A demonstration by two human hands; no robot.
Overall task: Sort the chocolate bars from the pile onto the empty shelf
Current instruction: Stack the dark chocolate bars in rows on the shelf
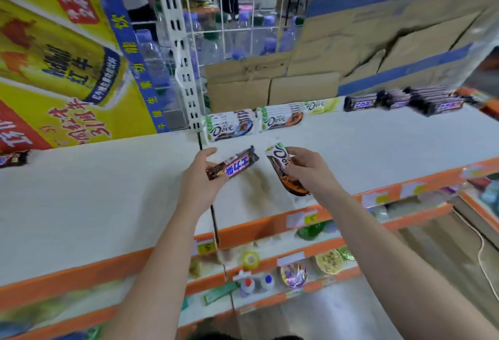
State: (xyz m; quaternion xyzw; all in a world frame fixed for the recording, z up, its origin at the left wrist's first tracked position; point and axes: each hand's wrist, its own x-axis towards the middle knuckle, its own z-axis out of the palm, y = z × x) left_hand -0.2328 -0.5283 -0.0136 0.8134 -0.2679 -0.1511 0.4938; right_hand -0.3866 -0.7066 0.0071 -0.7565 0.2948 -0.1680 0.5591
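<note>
While the left hand [198, 177] grips a Snickers bar [235, 167] by its near end between thumb and curled fingers, the right hand [307, 169] pinches a white Dove bar [280, 167] along its side, thumb on top. Both bars are held just above the white shelf [108, 191], their far ends tilted toward each other with a small gap between them.

Beyond the left hand's fingertips, at the back of the shelf, a stack of Dove bars [231, 125] lies flat. A second Dove stack [280, 117] lies beside it, straight ahead of the right hand, and a pale green Dove bar [321, 105] follows further right. Well to the right of the right hand and further back lies a loose pile of dark Snickers bars [421, 102]. Far to the left of the left hand, one more dark bar [13, 158] lies alone at the shelf's edge of view.

Behind the Dove stacks stand flattened cardboard boxes [270, 83]. A yellow drink poster [54, 69] fills the wall beyond the left hand. Below both wrists runs the shelf's orange front edge [270, 221], with price tags.
</note>
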